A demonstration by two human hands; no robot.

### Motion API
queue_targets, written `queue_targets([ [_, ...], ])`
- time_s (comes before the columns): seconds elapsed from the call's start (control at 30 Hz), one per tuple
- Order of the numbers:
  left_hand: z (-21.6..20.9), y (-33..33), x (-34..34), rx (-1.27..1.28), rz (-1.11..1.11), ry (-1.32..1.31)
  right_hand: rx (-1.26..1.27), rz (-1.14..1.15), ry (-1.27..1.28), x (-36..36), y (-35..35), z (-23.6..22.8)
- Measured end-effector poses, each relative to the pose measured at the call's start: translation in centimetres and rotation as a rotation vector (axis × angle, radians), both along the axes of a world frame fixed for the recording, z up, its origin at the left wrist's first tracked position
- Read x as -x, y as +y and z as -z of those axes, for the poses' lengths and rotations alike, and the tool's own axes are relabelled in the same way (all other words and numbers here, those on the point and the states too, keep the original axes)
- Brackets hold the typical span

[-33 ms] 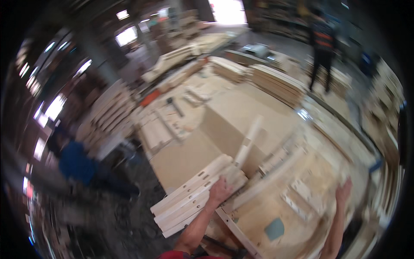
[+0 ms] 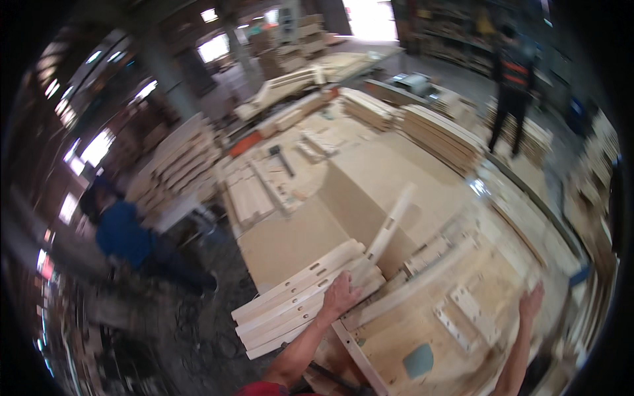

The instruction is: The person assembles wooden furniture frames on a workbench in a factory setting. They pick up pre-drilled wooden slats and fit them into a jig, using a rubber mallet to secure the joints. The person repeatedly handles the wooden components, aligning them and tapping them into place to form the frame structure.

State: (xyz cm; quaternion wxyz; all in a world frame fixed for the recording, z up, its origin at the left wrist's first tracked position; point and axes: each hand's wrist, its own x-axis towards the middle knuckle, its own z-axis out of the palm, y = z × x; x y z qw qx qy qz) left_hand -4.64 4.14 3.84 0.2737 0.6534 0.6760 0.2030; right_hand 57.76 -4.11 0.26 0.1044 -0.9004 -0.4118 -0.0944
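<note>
My left hand (image 2: pixel 341 296) lies on a row of pale wooden slats (image 2: pixel 297 300) with slots and round holes, its fingers spread over the slats near their far end. Against that end a narrow light wooden bar (image 2: pixel 391 223) slants up and away. My right hand (image 2: pixel 531 300) is over the right part of the wooden workbench, fingers stretched out and holding nothing visible. Between the hands are two short drilled wooden pieces (image 2: pixel 474 313) and a grey-green patch (image 2: pixel 419 361) on the board.
A hammer (image 2: pixel 281 160) and loose boards (image 2: pixel 247 196) lie on the bench's far left. Stacked boards (image 2: pixel 441 136) line its far edge. One person in blue (image 2: pixel 125 234) bends at the left; another person (image 2: pixel 512 92) stands far right. Cables (image 2: pixel 198 323) lie on the floor.
The view has turned slightly, so the far surroundings sit further right and lower, and the picture is sharper. Both hands keep about the same places over the slats and bench.
</note>
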Motion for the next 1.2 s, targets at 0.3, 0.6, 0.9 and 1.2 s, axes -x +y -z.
queue_targets([
  [0.3,0.7,-14.0,-7.4,-0.455,0.747,-0.329,-0.143,-0.051,-0.172,-10.9,16.1,1.9],
  [0.6,-4.3,-15.1,-9.0,-0.145,0.521,-0.136,0.497,-0.097,0.024,-5.4,23.6,4.4],
  [0.9,1.7,-17.1,-7.7,-0.502,0.505,-0.173,0.083,-0.182,-0.157,-2.0,14.0,-6.5],
  [1.2,-7.6,-17.5,-4.5,-0.874,0.661,-0.288,-0.427,-0.555,0.086,1.8,3.6,-19.1],
])
